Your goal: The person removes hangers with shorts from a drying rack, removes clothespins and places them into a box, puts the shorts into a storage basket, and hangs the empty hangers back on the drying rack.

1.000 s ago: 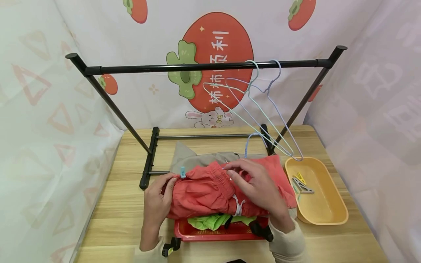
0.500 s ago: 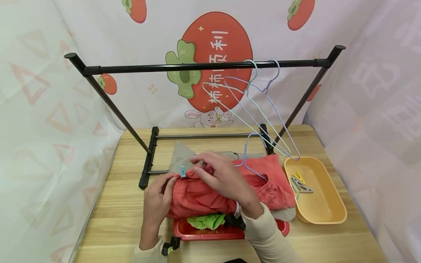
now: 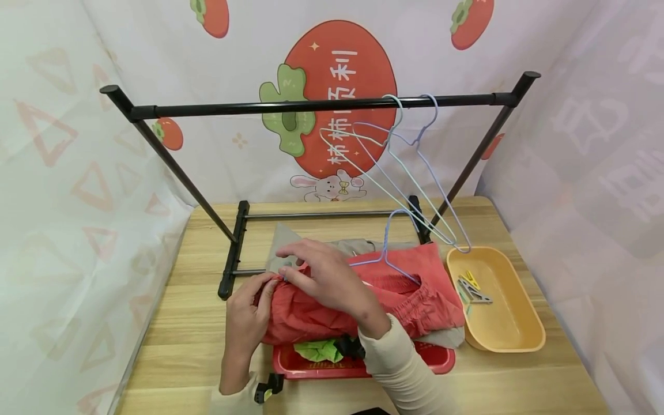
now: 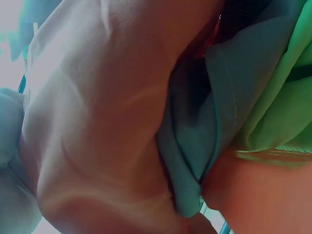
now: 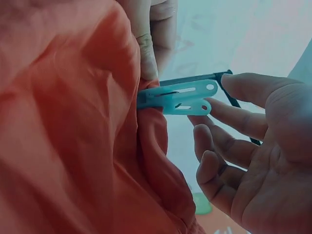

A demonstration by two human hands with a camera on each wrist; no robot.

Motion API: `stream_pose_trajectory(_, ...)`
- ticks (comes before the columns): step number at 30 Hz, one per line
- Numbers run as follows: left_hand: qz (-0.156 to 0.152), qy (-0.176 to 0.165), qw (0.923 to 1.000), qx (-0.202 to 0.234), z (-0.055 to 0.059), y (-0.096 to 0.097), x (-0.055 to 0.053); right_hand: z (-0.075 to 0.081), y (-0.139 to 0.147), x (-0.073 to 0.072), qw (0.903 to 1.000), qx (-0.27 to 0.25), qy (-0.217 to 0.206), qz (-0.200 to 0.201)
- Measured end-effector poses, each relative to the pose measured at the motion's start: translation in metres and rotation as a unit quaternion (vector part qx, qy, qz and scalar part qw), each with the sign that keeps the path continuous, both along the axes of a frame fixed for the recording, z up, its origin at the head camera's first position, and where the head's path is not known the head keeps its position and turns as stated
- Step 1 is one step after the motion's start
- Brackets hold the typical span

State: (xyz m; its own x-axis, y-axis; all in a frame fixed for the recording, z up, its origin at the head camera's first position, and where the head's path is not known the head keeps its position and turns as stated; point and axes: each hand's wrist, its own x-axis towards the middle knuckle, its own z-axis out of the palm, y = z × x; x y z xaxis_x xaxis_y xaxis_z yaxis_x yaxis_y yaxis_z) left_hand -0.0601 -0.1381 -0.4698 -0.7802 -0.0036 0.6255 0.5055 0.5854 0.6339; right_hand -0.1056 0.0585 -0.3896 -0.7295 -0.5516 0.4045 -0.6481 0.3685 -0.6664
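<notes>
Red shorts (image 3: 306,323) with a gathered waistband lie over a red basket (image 3: 332,372). My left hand (image 3: 246,314) pinches their left edge between thumb and fingers. Beside that grip a light blue clothespin (image 5: 178,100) is clamped on the waistband. My right hand (image 3: 329,279) is over the shorts; in the right wrist view its thumb and bent fingers stand around the clothespin's handle ends without squeezing them. A blue hanger (image 3: 385,259) has its lower part inside the waistband. Close folds of the shorts (image 4: 107,107) fill much of the left wrist view.
A black rack (image 3: 290,108) stands behind, with a mint hanger (image 3: 358,164) and a lilac hanger (image 3: 433,167) on its bar. Grey cloth (image 3: 285,242) lies under the shorts, green cloth (image 3: 319,350) in the basket. A yellow tub (image 3: 519,323) at right holds several clips.
My right hand has moved left across the shorts, from the hanger's middle to the clothespin, uncovering the hanger's hook and neck. The left hand keeps its grip in place.
</notes>
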Motion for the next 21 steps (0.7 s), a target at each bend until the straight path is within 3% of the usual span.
stream_pose_trajectory(5,-0.001,0.008,1.0,0.0,-0.001,0.0,-0.001,-0.004,-0.004,0.002,0.9998,-0.002,0.004,-0.019)
stream_pose_trajectory(11,0.006,0.022,0.9997,-0.012,0.0,-0.001,-0.001,-0.01,-0.009,0.005,0.9999,0.007,0.009,-0.012)
stream_pose_trajectory(21,-0.002,0.025,0.9996,-0.012,0.0,-0.001,0.0,-0.014,0.003,0.009,0.9993,0.018,0.024,-0.022)
